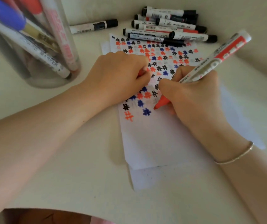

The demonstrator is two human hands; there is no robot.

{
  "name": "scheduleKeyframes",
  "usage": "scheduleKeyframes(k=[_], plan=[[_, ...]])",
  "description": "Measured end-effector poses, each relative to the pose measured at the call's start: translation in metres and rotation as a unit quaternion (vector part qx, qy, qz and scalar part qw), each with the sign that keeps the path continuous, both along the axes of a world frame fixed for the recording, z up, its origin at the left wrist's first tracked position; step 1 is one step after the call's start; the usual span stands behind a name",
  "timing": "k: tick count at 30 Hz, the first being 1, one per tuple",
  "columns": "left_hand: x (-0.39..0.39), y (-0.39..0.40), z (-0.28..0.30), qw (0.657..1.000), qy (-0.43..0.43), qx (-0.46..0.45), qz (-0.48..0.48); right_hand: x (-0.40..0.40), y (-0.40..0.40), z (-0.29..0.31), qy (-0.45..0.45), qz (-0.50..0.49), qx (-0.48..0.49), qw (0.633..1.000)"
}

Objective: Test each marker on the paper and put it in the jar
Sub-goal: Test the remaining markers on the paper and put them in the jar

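Leftmost, a clear jar stands on the table, holding several markers. Beside it, the left hand rests on the paper, fingers curled around something red, seemingly a cap. Further right, the right hand pinches an uncapped red marker, tip touching the paper beside rows of hash marks. Behind, capped markers lie piled.
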State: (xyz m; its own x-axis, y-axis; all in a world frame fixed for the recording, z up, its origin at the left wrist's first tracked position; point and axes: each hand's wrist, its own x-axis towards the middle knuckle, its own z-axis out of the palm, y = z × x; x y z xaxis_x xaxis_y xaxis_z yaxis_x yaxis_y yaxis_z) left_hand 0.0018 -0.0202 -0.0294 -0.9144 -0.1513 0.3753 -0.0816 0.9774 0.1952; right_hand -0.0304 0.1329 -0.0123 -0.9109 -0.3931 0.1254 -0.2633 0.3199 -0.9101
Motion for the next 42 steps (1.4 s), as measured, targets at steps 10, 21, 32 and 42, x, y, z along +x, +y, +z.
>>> scheduleKeyframes(k=[10,21,32,42], plan=[[0.0004,0.0009,0.0022,1.0,-0.018,0.018,0.004,0.0033,-0.0015,0.0017,0.033,0.012,0.012,0.999],[0.0011,0.0022,0.0039,0.999,-0.026,0.019,0.007,0.0016,-0.0004,0.0015,0.012,0.027,0.011,0.999],[0.0012,0.0019,0.003,1.0,-0.022,0.013,0.007,0.0006,-0.0018,0.0012,-0.003,0.028,0.002,1.0],[0.0013,0.0019,0.0029,1.0,-0.024,0.012,0.006,0.0002,-0.0011,-0.0005,0.012,0.004,-0.011,1.0]])
